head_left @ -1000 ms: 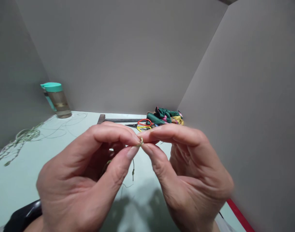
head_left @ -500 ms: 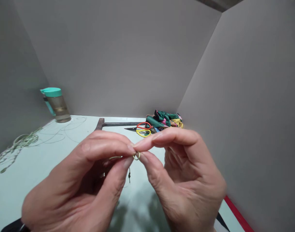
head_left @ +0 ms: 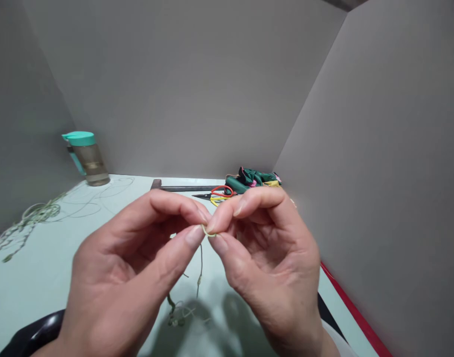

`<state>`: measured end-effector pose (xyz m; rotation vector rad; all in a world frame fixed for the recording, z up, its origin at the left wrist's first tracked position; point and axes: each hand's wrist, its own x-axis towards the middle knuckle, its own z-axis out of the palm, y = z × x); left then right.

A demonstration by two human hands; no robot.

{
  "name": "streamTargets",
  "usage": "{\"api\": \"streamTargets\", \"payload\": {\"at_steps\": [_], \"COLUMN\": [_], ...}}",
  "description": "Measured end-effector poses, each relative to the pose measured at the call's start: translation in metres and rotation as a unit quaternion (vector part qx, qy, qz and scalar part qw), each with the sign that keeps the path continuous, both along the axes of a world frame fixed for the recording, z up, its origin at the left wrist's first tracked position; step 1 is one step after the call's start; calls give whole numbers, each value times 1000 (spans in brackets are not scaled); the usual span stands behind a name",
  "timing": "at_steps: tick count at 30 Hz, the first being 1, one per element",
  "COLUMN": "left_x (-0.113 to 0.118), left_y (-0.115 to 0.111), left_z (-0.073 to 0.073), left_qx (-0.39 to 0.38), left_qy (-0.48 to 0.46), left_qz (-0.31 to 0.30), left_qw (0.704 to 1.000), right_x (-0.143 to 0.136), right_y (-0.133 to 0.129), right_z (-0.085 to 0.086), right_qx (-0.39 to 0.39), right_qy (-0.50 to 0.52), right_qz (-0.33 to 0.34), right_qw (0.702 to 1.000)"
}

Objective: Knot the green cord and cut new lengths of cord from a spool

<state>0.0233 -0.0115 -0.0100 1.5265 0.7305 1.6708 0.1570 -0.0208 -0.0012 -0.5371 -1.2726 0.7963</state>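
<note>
The small loop of pale green cord (head_left: 207,232) sits right where your fingertips meet, above the table (head_left: 36,277). Your left hand (head_left: 133,277) pinches it between thumb and forefinger; your right hand (head_left: 275,263) pinches its other side (a loose tail hangs below).

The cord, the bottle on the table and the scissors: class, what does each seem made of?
Cord: thin pale-green thread or waxed string, limp and knotted.
Bottle: clear, probably plastic, with a matte teal lid.
Scissors: dark metal blades, glossy red and yellow handle loops, likely plastic.
</note>
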Motion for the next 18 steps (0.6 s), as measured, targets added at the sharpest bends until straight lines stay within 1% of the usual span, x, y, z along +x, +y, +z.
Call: {"api": "streamTargets", "payload": {"at_steps": [3,6,9,13,16,18], "left_x": [0,1,2,2,0,-1], "left_y": [1,1,2,2,0,-1], "left_z": [0,-1,-2,-3,-4,-6], "left_qx": [-15,-14,6,16,27,38], "left_qy": [-6,-5,-1,-1,7,18], "left_qz": [-6,7,22,20,22,32], "left_qw": [1000,1000,1000,1000,999,999], "right_x": [2,4,7,11,13,14], "right_y": [0,0,0,0,0,0], "right_z": [0,0,0,4,7,7], "right_qx": [-2,-20,-65,-152,-179,-188], "right_qy": [-1,0,17,60,79,83], "right_qz": [8,24,73,150,181,190], "right_qw": [1000,1000,995,975,964,960]}}
